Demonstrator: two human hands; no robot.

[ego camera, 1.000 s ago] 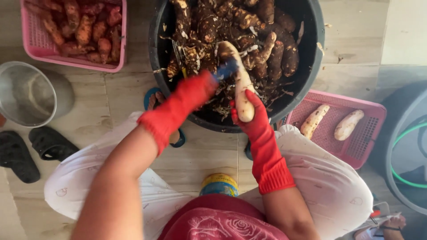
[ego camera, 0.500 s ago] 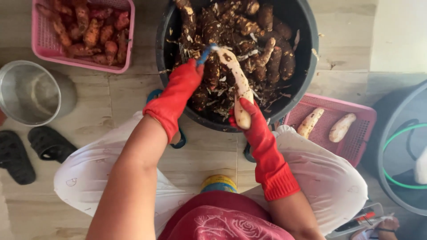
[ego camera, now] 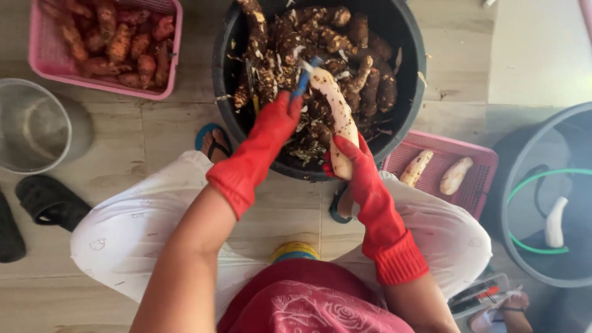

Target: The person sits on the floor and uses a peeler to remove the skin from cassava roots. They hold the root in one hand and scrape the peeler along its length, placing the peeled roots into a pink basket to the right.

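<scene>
my right hand (ego camera: 353,161), in a red rubber glove, is clamped around the lower end of a long root (ego camera: 336,117) that is mostly peeled pale, holding it slanted up over the big black tub (ego camera: 412,92) between my knees. my left hand (ego camera: 279,121), gloved the same, is closed on a blue-handled peeler (ego camera: 303,79) whose tip touches the top end of that root. the tub is heaped with brown unpeeled roots (ego camera: 364,74) and loose strips of skin. to my right, touching the tub's side, a pink basket (ego camera: 475,185) holds two peeled pale roots (ego camera: 438,172) lying side by side. further right a dark round bucket (ego camera: 524,185) with a green hoop inside has one more white piece (ego camera: 555,222) in it. up at my left a second pink basket (ego camera: 43,61) is full of reddish-brown roots (ego camera: 117,43), and below it stands a metal pot (ego camera: 31,126). a black sandal (ego camera: 52,200) lies on the wooden floor beside my left knee, and my blue flip-flop (ego camera: 213,139) shows just by the tub.
</scene>
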